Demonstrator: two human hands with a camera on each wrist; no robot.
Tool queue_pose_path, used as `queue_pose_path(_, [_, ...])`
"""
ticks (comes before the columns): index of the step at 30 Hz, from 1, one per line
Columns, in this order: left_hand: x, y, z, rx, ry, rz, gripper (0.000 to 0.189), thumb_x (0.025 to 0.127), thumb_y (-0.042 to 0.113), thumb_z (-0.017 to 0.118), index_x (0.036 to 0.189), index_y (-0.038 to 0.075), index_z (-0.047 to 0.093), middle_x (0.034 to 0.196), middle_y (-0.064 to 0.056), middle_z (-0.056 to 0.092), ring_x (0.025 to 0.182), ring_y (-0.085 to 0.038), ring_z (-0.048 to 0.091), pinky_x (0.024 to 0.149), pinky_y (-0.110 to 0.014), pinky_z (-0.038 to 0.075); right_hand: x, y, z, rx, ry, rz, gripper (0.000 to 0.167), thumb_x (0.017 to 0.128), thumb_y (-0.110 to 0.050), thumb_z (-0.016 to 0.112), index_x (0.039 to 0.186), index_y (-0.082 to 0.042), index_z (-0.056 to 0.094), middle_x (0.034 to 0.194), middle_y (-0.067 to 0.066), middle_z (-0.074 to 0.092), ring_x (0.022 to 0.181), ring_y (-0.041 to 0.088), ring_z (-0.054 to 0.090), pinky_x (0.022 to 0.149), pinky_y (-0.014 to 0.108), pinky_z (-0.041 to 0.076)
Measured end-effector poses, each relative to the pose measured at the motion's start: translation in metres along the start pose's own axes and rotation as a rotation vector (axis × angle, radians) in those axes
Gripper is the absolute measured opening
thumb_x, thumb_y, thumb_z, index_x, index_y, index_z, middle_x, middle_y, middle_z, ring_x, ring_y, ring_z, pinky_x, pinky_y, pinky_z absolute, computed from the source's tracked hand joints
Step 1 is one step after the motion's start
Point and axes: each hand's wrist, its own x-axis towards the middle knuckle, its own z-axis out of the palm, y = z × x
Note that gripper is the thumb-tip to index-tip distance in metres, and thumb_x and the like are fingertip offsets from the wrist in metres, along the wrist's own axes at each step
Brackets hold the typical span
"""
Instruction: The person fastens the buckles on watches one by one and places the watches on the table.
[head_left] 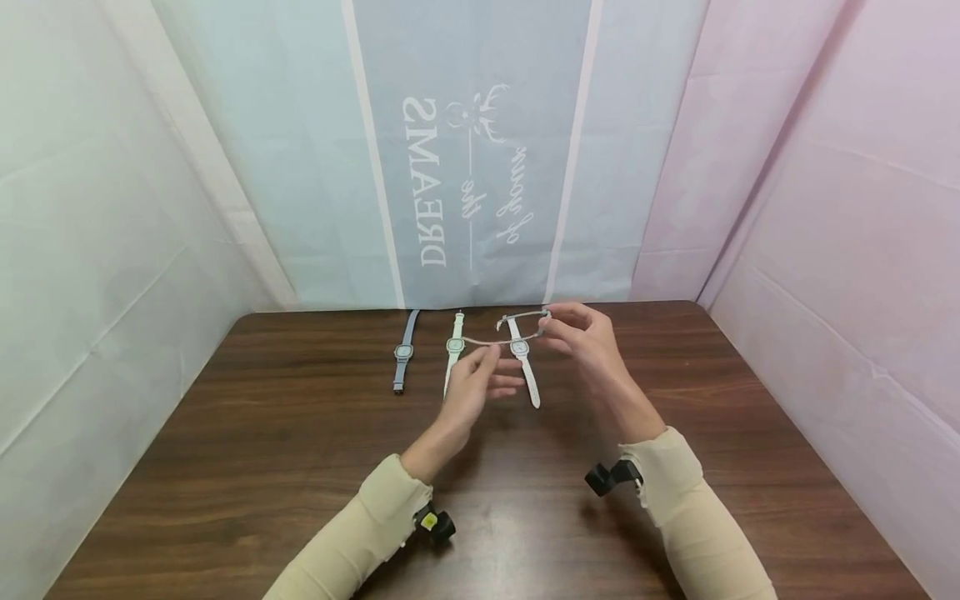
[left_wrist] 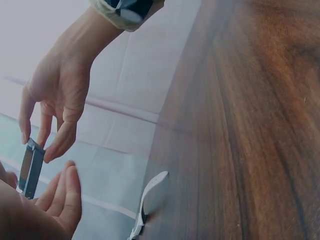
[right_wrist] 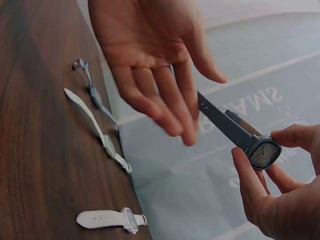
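Note:
Above the table, my right hand (head_left: 594,343) pinches a wristwatch (right_wrist: 265,154) by the edges of its squarish case. The watch has a dark blue-grey strap (right_wrist: 227,125), and its two halves hang out toward my left hand (head_left: 467,390). The fingers of that left hand are extended and the thumb stands apart in the right wrist view. Its fingertips overlap the end of the strap there, and part of the strap is hidden behind them. Below the hands lies a white watch (head_left: 529,379), with a pale green watch (head_left: 455,344) to its left, partly covered by the left hand.
A blue watch (head_left: 403,352) lies left of the green one, near the back edge of the dark wooden table (head_left: 285,467). A light blue printed cloth (head_left: 480,183) hangs behind the table, with pale cloth walls on both sides. Each wrist carries a small black camera (head_left: 442,527).

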Motion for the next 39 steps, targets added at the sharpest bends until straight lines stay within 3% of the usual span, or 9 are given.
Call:
queue_pose_path(4, [0.002,0.001,-0.003,-0.093,0.065,0.06,0.042,0.111,0.031,0.048,0.143,0.004,0.054,0.128,-0.029,0.067,0.094,-0.023,0.078,0.088,-0.038,0.064,-0.002,0.003,0.005,0.03,-0.035,0.022,0.037,0.097,-0.004,0.067,0.127,0.015,0.055,0.105,0.005,0.064,0.086,0.014,0.075,0.094,0.038,0.062])
queue_pose_path(7, [0.004,0.001,-0.003,-0.15,0.114,0.128,0.043,0.11,0.026,0.052,0.147,0.005,0.05,0.121,-0.021,0.069,0.091,-0.018,0.077,0.087,-0.037,0.064,-0.004,0.006,0.007,0.071,-0.06,0.056,0.034,0.098,-0.003,0.066,0.126,0.012,0.056,0.108,0.007,0.062,0.091,0.015,0.074,0.098,0.04,0.06])
queue_pose_path(10, [0.005,0.002,-0.003,-0.195,0.16,0.202,0.04,0.108,0.017,0.055,0.141,-0.004,0.052,0.116,-0.018,0.07,0.087,-0.016,0.077,0.087,-0.039,0.064,-0.006,0.01,0.011,0.108,-0.076,0.093,0.028,0.097,0.0,0.066,0.123,0.008,0.058,0.11,0.007,0.062,0.096,0.018,0.074,0.097,0.037,0.06])
queue_pose_path(14, [0.007,0.002,-0.006,-0.215,0.175,0.277,0.034,0.106,0.009,0.058,0.13,-0.015,0.053,0.118,-0.03,0.07,0.088,-0.019,0.077,0.086,-0.037,0.064,-0.008,0.016,0.013,0.111,-0.095,0.117,0.026,0.096,0.004,0.066,0.121,0.008,0.059,0.107,0.007,0.062,0.095,0.017,0.074,0.092,0.033,0.062])
queue_pose_path(20, [0.009,0.005,-0.011,-0.142,0.149,0.34,0.028,0.105,0.008,0.059,0.125,-0.011,0.06,0.112,-0.026,0.072,0.087,-0.015,0.076,0.085,-0.036,0.064,-0.009,0.019,0.015,0.081,-0.128,0.125,0.033,0.096,0.003,0.066,0.124,0.016,0.054,0.103,0.005,0.061,0.088,0.014,0.074,0.091,0.034,0.062])
queue_pose_path(26, [0.01,0.013,-0.017,-0.041,0.148,0.376,0.031,0.104,0.009,0.06,0.125,-0.013,0.059,0.117,-0.03,0.069,0.087,-0.017,0.075,0.085,-0.037,0.064,-0.007,0.022,0.016,0.037,-0.174,0.115,0.034,0.094,0.001,0.07,0.121,0.016,0.058,0.102,0.006,0.067,0.088,0.016,0.075,0.089,0.037,0.063])
queue_pose_path(30, [0.01,0.019,-0.022,-0.009,0.112,0.398,0.028,0.105,0.009,0.06,0.123,-0.012,0.059,0.118,-0.036,0.068,0.088,-0.019,0.075,0.084,-0.036,0.064,-0.005,0.024,0.015,-0.025,-0.217,0.12,0.039,0.093,0.0,0.072,0.124,0.018,0.057,0.101,0.005,0.071,0.087,0.015,0.075,0.089,0.039,0.063])
queue_pose_path(35, [0.01,0.024,-0.027,0.028,0.069,0.42,0.023,0.105,0.011,0.059,0.121,-0.006,0.061,0.116,-0.035,0.069,0.09,-0.018,0.075,0.086,-0.042,0.064,-0.004,0.027,0.016,-0.068,-0.243,0.114,0.029,0.092,-0.002,0.074,0.116,0.011,0.064,0.099,0.001,0.074,0.089,0.012,0.075,0.09,0.036,0.063])
queue_pose_path(39, [0.01,0.026,-0.03,0.056,0.074,0.436,0.022,0.106,0.013,0.059,0.12,-0.004,0.062,0.113,-0.029,0.072,0.095,-0.02,0.075,0.086,-0.045,0.064,-0.003,0.03,0.019,-0.042,-0.258,0.081,0.025,0.093,0.001,0.073,0.114,0.011,0.065,0.107,0.004,0.074,0.091,0.013,0.076,0.089,0.036,0.063])
